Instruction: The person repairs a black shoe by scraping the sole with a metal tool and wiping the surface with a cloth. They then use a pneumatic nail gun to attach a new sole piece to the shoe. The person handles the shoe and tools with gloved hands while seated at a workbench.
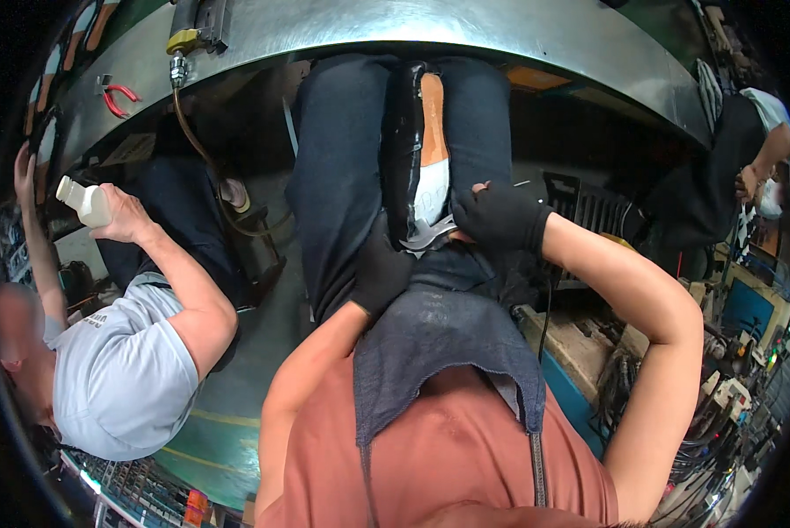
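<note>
Between my thighs a black shoe (401,145) rests sole side up, toe away from me. Its bottom shows a tan insole (433,114) with a white heel section (431,194). My left hand (382,268), in a black glove, closes on the shoe's black upper at the heel, its fingers partly hidden. My right hand (500,216), also black-gloved, is wrapped round metal pincers (426,234). Their curved jaws lie against the heel edge, close to my left fingers; most of the handles are hidden in my glove.
Ahead runs a metal bench (342,22) bearing red-handled pliers (118,99) and an air tool (186,40) with a hanging hose (188,132). At left a co-worker (126,370) grips a white bottle-like object (85,201). Another person (769,132) is at right, near machinery and cables (619,387).
</note>
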`<state>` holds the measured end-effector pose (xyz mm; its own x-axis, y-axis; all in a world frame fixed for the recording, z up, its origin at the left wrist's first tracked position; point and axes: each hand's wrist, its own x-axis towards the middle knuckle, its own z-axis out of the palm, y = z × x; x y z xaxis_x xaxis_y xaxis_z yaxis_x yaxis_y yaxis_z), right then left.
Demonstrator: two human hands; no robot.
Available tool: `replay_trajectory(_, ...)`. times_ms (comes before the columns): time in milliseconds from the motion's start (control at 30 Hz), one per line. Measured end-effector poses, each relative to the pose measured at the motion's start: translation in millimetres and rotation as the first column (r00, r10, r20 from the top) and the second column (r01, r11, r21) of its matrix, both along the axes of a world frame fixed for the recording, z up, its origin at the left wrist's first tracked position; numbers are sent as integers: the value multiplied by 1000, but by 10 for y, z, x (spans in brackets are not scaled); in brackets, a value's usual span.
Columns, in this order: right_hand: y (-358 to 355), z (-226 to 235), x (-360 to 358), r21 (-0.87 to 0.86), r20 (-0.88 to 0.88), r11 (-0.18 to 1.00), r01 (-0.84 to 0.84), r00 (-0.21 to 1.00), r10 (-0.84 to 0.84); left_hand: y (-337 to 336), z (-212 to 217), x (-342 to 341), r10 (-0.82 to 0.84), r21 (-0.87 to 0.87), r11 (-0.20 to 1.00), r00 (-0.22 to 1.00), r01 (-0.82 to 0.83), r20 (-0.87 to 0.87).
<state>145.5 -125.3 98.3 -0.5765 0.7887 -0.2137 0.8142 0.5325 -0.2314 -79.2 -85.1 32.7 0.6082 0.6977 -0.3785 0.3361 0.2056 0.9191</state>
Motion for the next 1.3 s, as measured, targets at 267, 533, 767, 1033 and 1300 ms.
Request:
replay_trajectory(267,172,28,189,15,-54,991,-131,990,132,-37,-53,-77,-49,-26,998,999,50,16)
replay_trajectory(533,109,63,169,-54,-69,995,-83,994,79,-16,6,-63,-74,52,996,996,77,-53)
replay_trajectory(767,258,-113,317,-2,-152,987,-163,975,161,-12,-49,-88,-112,-77,992,987,103,-119)
replay_trajectory(1033,322,-222,292,-132,-174,982,-132,979,108,56,309,44,-116,-85,991,979,102,-169)
replay_trajectory(1300,344,-262,291,-163,-163,974,-155,978,128,-46,327,66,-52,22,998,985,57,-167)
